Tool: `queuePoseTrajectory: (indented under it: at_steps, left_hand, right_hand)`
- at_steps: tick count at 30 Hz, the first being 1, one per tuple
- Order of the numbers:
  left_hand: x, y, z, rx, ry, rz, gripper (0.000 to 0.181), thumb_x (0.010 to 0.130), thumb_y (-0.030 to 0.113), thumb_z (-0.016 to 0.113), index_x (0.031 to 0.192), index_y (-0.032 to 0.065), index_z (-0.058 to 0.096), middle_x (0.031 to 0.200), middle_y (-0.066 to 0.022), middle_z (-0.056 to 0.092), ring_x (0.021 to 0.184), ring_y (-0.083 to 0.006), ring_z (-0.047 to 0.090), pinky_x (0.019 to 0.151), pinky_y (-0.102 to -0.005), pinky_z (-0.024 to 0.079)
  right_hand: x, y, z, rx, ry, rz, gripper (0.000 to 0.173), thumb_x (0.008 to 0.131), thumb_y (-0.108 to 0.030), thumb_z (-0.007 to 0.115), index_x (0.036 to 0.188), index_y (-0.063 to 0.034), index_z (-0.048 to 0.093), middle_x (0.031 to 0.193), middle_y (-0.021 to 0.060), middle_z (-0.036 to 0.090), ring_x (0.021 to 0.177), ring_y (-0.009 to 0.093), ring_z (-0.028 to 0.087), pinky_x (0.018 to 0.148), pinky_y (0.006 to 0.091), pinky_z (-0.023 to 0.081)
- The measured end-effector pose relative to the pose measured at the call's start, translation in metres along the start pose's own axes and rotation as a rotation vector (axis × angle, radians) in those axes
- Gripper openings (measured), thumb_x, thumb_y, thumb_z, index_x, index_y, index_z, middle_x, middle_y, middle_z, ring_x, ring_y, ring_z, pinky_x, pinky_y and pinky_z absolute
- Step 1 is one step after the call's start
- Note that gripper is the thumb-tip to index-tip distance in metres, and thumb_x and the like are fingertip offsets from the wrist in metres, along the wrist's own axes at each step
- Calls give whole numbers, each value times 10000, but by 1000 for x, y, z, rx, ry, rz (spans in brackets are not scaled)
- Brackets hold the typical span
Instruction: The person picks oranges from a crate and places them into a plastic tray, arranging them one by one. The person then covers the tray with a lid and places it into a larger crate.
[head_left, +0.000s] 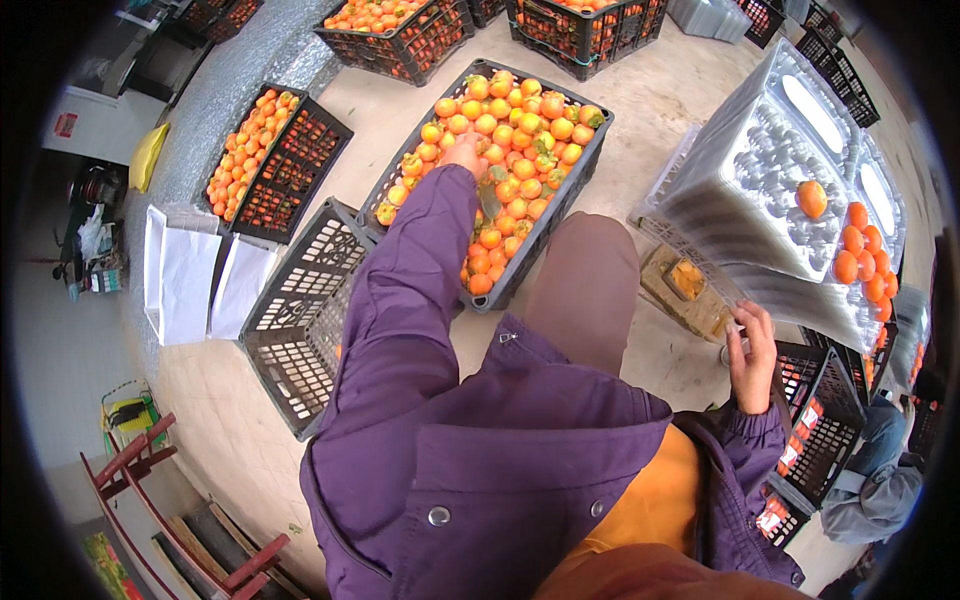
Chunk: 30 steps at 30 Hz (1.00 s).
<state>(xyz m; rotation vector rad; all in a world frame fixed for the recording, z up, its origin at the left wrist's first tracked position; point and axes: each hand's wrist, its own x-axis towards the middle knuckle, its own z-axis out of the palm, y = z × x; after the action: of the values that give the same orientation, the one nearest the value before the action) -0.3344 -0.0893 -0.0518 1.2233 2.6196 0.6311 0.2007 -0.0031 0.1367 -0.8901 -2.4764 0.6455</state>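
Observation:
My left hand (466, 154) reaches into a dark plastic crate (551, 234) filled with orange-yellow persimmons (517, 139). Its fingertips are among the fruit and partly hidden, so whether they grip one is unclear. Some persimmons carry green calyxes, and a loose leaf (490, 201) lies on them. On the other side, my right hand (752, 356) hovers beside the end of a worn block (686, 292), fingers bent and apart, with nothing visible in them. A small dish of orange pieces (685, 279) sits on that block.
A tall stack of clear plastic trays (780, 172) stands at right, with persimmons (862, 251) on top. An open black crate (296, 322) tilts at left, near white paper-lined boxes (184, 277). More full crates (289, 161) stand around. A person's grey-clad part (874, 495) shows at far right.

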Motion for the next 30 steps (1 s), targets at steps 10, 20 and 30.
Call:
queuePoseTrajectory:
  at_steps: [10,20,30]
  left_hand:
    - [9,36,43,507,12,-210,518,734,331,705,1185,161,515,1249,-179,355,1054,-388,468,815,-448,497]
    - [-4,48,47,368,58,-282,608,737,330,708,1271,181,458,1328,-176,340,1073,-420,476,808,-431,502]
    - [7,37,36,410,-68,-217,562,757,373,687,1233,164,474,1243,-198,414,968,-348,587,818,-414,494]
  right_hand:
    - [7,8,25,87,-60,86,225,799,33,592,1023,15,574,1082,148,555,890,258,587,698,290,491]
    - [11,17,42,179,-78,127,224,806,24,584,1028,-3,584,1054,128,567,880,248,592,686,285,489]
    - [1,38,52,272,-33,198,225,803,2,595,1027,-13,602,1082,132,572,939,242,570,757,291,465]
